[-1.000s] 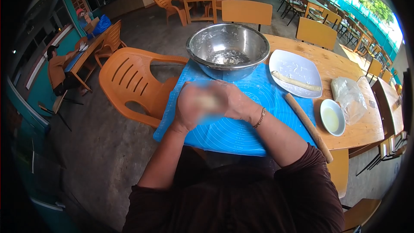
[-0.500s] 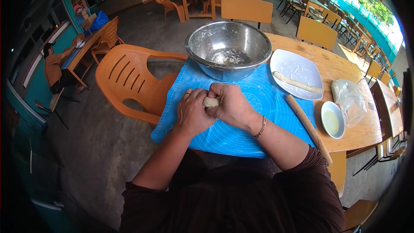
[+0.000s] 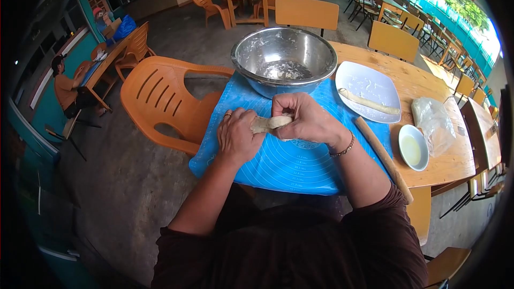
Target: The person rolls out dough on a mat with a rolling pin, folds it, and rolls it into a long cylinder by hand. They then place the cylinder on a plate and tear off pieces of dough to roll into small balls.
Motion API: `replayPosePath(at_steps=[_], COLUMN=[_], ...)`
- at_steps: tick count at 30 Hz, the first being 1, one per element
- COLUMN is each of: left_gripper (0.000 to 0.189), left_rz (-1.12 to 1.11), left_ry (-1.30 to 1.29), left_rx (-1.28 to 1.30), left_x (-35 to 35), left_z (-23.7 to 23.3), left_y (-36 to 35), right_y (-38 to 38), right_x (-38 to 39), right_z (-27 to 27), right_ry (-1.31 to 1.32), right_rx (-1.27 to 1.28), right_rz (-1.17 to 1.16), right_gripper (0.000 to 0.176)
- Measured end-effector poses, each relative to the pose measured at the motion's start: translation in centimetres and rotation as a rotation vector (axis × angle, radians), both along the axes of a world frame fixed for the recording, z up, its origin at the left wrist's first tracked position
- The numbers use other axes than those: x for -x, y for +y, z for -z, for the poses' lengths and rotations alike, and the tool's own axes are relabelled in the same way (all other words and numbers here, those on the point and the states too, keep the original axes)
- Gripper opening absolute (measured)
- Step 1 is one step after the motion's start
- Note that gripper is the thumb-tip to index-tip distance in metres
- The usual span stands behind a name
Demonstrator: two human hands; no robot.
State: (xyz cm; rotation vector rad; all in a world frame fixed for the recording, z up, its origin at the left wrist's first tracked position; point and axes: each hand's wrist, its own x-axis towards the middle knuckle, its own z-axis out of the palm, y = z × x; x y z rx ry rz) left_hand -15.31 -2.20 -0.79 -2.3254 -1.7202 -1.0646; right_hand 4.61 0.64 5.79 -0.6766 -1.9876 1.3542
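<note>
A piece of pale dough stretches between my two hands, above the blue baking mat. My left hand is closed on one end of it, a ring on one finger. The other end is gripped between the thumb and fingers of my right hand. Just beyond my hands stands a steel mixing bowl, its inside smeared with flour and dough bits. To the right, a rolled dough strip lies on a floury white plate.
A wooden rolling pin lies slanted along the mat's right edge. Beyond it are a small bowl of pale liquid and a clear plastic bag. An orange chair touches the table's left side. A person sits far left.
My right hand has moved to the right, away from my left. The dough, earlier mostly hidden between my hands, is now drawn out and more visible.
</note>
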Motion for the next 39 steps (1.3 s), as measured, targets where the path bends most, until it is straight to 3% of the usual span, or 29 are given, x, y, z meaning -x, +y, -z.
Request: replayPosePath(at_steps=[3,5,6,8,9,13,15,16,18,21,26,28,30,34,36,37,39], left_gripper=[0.024,0.028,0.028,0.025,0.025,0.038,0.043,0.048,0.052,0.049,0.019,0.015,0.012,0.014,0.016,0.018,0.02], left_rz=[0.034,0.031,0.034,0.202,0.21,0.173,0.154,0.131,0.107,0.086,0.055,0.042,0.033,0.073,0.09,0.112,0.137], left_ry=[-0.049,-0.017,-0.014,0.02,0.02,0.034,0.075,0.063,0.055,-0.101,0.042,0.03,0.017,-0.019,-0.035,0.005,0.048], left_rx=[-0.053,-0.373,-0.369,-0.271,-0.272,-0.171,-0.162,-0.162,-0.158,-0.046,0.111,0.106,0.102,0.098,0.094,0.054,0.019], left_x=[-0.2,-0.8,-0.7,-0.4,-0.7,-1.4,-1.4,-1.1,-0.7,-0.7,-1.1,-1.1,-1.1,-0.7,-0.8,-0.9,-0.9], left_z=[0.1,-0.6,-0.1,1.3,1.0,-0.3,0.0,0.8,1.3,1.1,-1.0,-0.4,-0.2,-0.4,-0.4,-0.4,-0.3], left_y=[0.3,0.1,0.2,0.6,0.4,-0.6,-0.4,0.1,0.4,0.7,0.4,0.8,0.8,0.8,0.8,0.6,0.5], right_y=[0.0,-0.7,-0.9,-1.2,-1.0,-0.9,-0.7,-0.7,-0.9,-0.8,-0.2,0.1,0.4,0.4,0.1,0.0,-0.4], right_x=[0.4,1.6,2.1,2.8,2.7,2.4,2.7,2.6,2.2,1.6,0.8,0.1,-0.5,-0.4,0.2,0.5,1.2], right_z=[0.6,1.5,1.9,2.5,2.2,1.0,1.9,1.9,1.6,1.5,0.8,0.1,-0.3,-0.9,-0.1,0.5,1.3], right_ry=[-0.113,-0.059,-0.056,-0.279,-0.381,-0.296,-0.204,-0.203,-0.237,-0.173,-0.096,-0.114,-0.183,-0.25,-0.264,-0.264,-0.542], right_rx=[-0.103,-0.442,-0.439,-0.186,-0.137,0.164,0.02,0.019,-0.21,-0.258,-0.276,-0.231,0.041,0.174,-0.092,-0.091,-0.312], right_rz=[0.089,0.312,0.315,0.34,0.284,0.181,0.234,0.233,0.26,0.203,0.101,0.052,-0.079,-0.017,0.163,0.166,0.136], right_gripper=[0.023,0.046,0.046,0.069,0.062,0.055,0.039,0.039,0.022,0.018,0.023,0.024,0.023,0.02,0.03,0.03,0.043])
